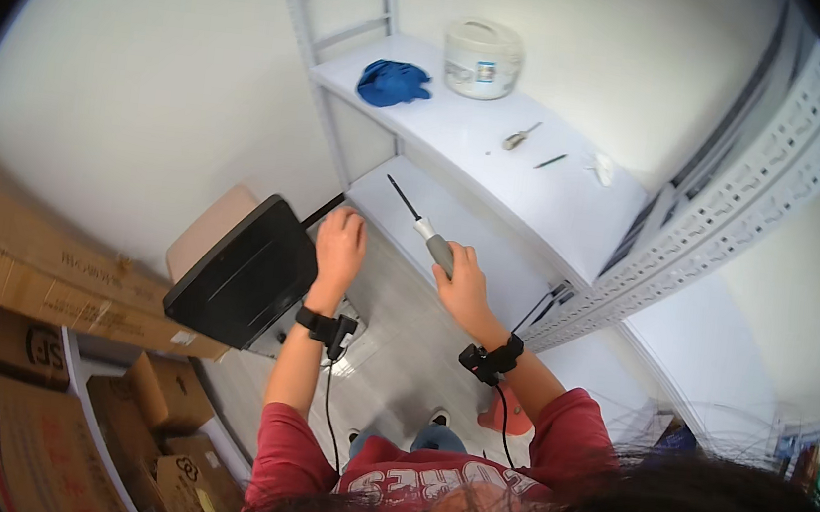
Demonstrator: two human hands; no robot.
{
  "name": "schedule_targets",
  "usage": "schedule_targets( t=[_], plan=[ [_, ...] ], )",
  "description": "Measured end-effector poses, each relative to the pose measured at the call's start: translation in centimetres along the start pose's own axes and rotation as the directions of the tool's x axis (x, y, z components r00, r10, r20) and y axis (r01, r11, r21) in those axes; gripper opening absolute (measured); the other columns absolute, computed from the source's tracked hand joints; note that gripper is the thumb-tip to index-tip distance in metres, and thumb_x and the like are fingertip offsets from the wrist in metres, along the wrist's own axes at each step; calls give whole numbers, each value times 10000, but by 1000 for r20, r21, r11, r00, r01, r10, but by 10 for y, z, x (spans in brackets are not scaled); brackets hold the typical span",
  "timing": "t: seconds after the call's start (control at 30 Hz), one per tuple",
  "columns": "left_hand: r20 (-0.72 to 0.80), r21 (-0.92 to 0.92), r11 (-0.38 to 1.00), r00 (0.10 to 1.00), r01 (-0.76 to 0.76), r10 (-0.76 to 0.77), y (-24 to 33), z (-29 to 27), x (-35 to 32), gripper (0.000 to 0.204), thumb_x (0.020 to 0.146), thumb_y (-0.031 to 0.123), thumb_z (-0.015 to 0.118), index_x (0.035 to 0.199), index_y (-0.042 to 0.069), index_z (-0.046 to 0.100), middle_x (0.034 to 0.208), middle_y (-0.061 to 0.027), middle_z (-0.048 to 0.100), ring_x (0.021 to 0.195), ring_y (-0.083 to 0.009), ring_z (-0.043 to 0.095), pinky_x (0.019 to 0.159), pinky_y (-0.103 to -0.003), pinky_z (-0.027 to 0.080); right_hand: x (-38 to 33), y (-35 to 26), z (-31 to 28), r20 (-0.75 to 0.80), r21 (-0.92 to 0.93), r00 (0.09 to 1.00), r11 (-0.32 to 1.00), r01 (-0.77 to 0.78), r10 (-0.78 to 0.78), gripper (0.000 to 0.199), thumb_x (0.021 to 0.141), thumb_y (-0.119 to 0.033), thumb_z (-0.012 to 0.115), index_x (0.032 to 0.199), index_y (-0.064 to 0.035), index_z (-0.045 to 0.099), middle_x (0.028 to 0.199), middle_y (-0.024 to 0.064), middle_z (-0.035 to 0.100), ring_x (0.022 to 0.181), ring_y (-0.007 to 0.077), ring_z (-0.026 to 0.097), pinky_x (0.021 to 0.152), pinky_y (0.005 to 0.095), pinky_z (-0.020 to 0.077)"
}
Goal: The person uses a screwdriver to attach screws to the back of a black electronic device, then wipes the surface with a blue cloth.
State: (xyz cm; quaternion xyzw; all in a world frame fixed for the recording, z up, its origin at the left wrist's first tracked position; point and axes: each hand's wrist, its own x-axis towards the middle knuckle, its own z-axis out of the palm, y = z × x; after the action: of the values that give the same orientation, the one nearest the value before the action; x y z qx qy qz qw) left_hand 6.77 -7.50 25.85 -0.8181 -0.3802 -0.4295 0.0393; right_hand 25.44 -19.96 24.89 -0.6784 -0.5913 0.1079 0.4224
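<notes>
My right hand (464, 287) is wrapped round the grey handle of a screwdriver (438, 249). Its long dark shaft points up and to the left, over the lower shelf (405, 211). To the left, my left hand (339, 244) is raised with its fingers bent and close together. The fingertips turn away from view, so anything in them is hidden. Just left of that hand stands a tilted black flat panel (254, 270), perhaps a screen or a lid; I cannot tell whether the hand touches it.
On the upper shelf (462, 137) are a white tub (481, 64), a blue cloth-like bundle (393, 84), a small light-handled tool (517, 139), a dark green pen-like stick (551, 161) and crumpled white material (601, 168). Cardboard boxes (59, 264) fill the left. A perforated shelf post (725, 204) rises at right.
</notes>
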Motion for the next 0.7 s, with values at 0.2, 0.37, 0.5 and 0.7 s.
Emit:
schedule_targets(
  t=[0.2,0.37,0.5,0.7],
  plan=[
    [96,-226,974,994,-21,44,70,96,39,74,733,33,638,791,41,592,897,-98,588,781,-297,567,687,-407,440,14,64,-59,-129,-126,984,982,-141,125,377,798,-116,633,1122,-26,463,1027,185,482,747,399,582,636,437,495],
    [189,-326,945,980,4,61,72,177,73,64,740,8,596,794,43,600,865,-99,592,693,-298,580,653,-420,454,42,100,-80,-164,-157,943,936,-315,289,390,803,-145,627,1145,-42,470,1052,195,485,814,410,572,682,451,487],
    [298,-383,921,953,65,57,60,241,116,70,750,35,594,817,47,607,851,-111,587,711,-307,588,647,-417,474,75,130,-78,-222,-240,924,901,-361,311,380,794,-139,627,1128,-44,472,1040,196,494,806,423,570,677,469,486],
    [383,-319,948,913,-14,142,41,325,166,96,767,61,591,863,56,600,893,-123,579,758,-326,593,672,-422,490,121,157,-72,-245,-256,905,878,-405,347,384,776,-125,638,1112,-38,474,1008,198,496,781,420,572,659,473,484]
  ],
)
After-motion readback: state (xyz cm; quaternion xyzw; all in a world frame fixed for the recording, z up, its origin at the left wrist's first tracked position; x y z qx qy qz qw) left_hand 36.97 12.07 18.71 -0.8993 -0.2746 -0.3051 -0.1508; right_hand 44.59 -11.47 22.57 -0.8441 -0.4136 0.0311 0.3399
